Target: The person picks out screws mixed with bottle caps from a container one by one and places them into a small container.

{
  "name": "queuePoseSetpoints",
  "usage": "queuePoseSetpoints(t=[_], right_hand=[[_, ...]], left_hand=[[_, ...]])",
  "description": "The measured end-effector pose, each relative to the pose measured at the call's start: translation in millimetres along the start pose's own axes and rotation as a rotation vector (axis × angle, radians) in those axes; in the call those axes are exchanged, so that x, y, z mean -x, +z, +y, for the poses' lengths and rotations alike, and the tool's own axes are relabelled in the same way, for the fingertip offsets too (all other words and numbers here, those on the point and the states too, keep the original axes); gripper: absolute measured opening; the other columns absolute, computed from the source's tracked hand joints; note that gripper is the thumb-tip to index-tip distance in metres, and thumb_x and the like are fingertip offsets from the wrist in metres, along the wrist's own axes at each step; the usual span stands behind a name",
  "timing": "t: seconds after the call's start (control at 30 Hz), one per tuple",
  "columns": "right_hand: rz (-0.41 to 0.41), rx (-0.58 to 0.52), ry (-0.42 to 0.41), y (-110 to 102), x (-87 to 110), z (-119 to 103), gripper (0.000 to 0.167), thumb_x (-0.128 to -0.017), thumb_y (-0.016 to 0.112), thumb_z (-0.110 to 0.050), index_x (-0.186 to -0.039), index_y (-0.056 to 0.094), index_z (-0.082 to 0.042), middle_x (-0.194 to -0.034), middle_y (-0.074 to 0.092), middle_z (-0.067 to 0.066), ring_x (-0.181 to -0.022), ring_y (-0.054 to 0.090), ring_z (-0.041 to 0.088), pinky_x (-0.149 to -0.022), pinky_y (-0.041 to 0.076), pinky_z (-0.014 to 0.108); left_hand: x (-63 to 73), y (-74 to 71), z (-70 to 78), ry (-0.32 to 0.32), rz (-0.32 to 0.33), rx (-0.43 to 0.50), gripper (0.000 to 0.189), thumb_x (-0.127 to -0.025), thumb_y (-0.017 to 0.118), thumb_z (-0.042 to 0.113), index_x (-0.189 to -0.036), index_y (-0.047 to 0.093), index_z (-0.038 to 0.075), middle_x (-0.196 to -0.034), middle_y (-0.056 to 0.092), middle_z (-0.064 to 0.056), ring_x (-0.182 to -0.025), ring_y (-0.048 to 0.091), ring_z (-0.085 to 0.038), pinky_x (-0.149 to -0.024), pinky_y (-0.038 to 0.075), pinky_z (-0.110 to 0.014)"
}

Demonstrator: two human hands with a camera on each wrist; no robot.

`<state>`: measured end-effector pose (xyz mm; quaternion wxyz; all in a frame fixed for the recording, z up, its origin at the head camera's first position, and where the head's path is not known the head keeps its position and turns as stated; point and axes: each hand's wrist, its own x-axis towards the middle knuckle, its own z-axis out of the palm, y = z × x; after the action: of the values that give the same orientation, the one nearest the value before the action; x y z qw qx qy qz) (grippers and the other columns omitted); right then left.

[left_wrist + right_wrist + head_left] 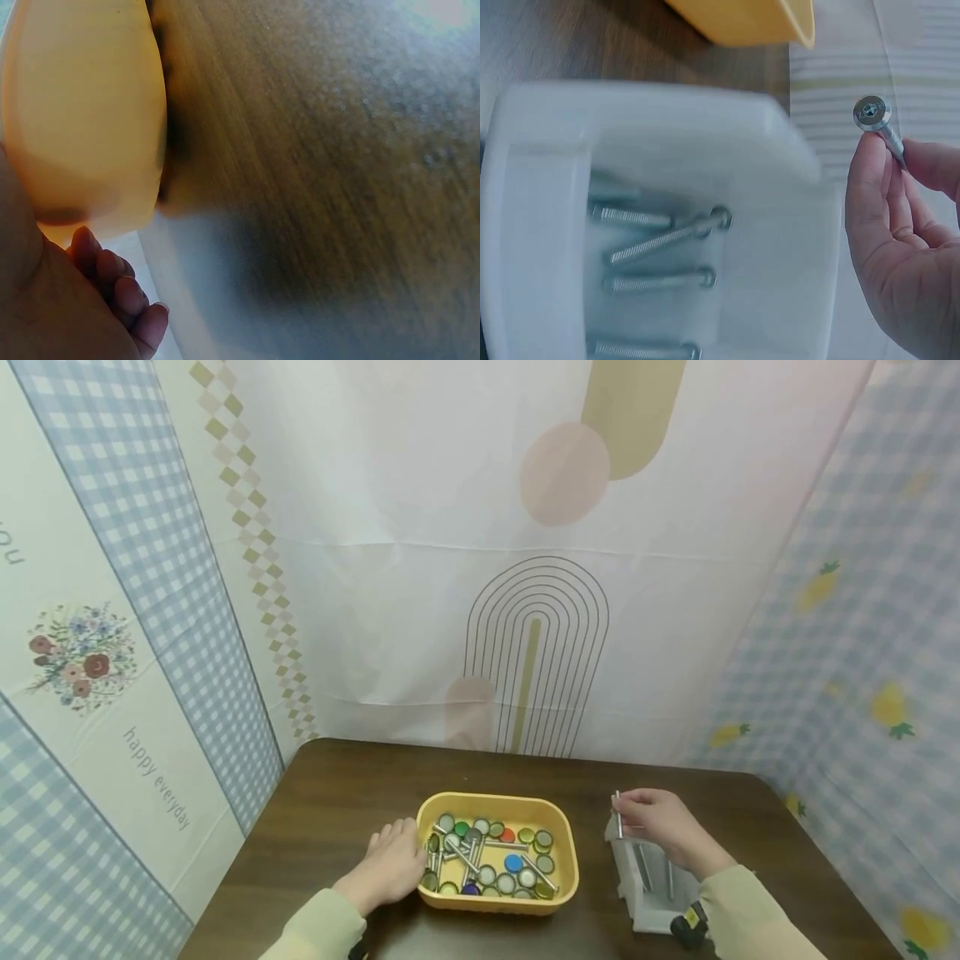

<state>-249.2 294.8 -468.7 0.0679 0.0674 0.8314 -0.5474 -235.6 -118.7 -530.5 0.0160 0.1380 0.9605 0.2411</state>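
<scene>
My right hand [663,822] pinches a silver bolt [618,818] between thumb and fingers. In the right wrist view the bolt's flat round head [871,111] has a small socket in it. Below the hand stands a whitish-grey open bin [625,878], where several similar bolts [660,282] lie. Against the left side of a yellow plastic tub [573,862] rests my left hand [393,864], its fingers not gripping anything. The tub holds a mix of bottle caps, such as a blue cap [513,863], and loose silver bolts [538,872].
Everything stands on a dark brown wooden table [315,827]. A printed white cloth [390,627] hangs behind its back edge, with checked cloth [862,660] on the right. The tub and bin are apart, with a strip of table between them.
</scene>
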Motion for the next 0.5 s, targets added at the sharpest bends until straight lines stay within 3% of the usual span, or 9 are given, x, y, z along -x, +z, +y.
queuePoseSetpoints(t=[0.17, 0.3, 0.4, 0.5], right_hand=[[0.020, 0.021, 0.033, -14, 1.5, 10, 0.048, -0.094, 0.063, -0.027, -0.124, 0.053, 0.009, -0.115, 0.061, 0.020, -0.098, 0.063, 0.025, -0.081, 0.053, 0.037], [0.044, 0.075, 0.041, -18, 2.9, 18, 0.041, -0.095, 0.060, -0.022, -0.120, 0.055, 0.011, -0.108, 0.062, 0.018, -0.090, 0.063, 0.022, -0.078, 0.054, 0.038], [0.074, 0.174, 0.034, -16, 3.4, 25, 0.022, -0.093, 0.057, -0.013, -0.096, 0.061, 0.008, -0.086, 0.061, 0.011, -0.075, 0.060, 0.019, -0.068, 0.053, 0.035], [0.086, 0.283, 0.027, -12, 3.5, 34, 0.018, -0.089, 0.056, -0.008, -0.075, 0.060, 0.002, -0.067, 0.054, 0.004, -0.063, 0.054, 0.018, -0.059, 0.048, 0.033]], left_hand=[[-0.9, -0.2, 0.2, -0.003, 0.005, -0.009, 0.020, -0.092, 0.054, 0.024, -0.099, 0.049, 0.006, -0.086, 0.042, -0.003, -0.082, 0.039, -0.022, -0.075, 0.032, -0.042], [-1.3, -0.2, 0.0, -0.006, 0.006, -0.009, 0.018, -0.092, 0.053, 0.023, -0.098, 0.049, 0.007, -0.086, 0.042, -0.003, -0.081, 0.039, -0.022, -0.074, 0.031, -0.042], [-0.8, -0.8, 0.6, -0.006, 0.000, -0.003, 0.018, -0.092, 0.053, 0.023, -0.098, 0.049, 0.007, -0.086, 0.042, -0.003, -0.081, 0.038, -0.022, -0.074, 0.031, -0.042], [0.0, -0.8, 1.0, -0.006, -0.005, 0.000, 0.018, -0.092, 0.052, 0.023, -0.098, 0.049, 0.006, -0.086, 0.042, -0.003, -0.081, 0.039, -0.022, -0.075, 0.031, -0.042]])
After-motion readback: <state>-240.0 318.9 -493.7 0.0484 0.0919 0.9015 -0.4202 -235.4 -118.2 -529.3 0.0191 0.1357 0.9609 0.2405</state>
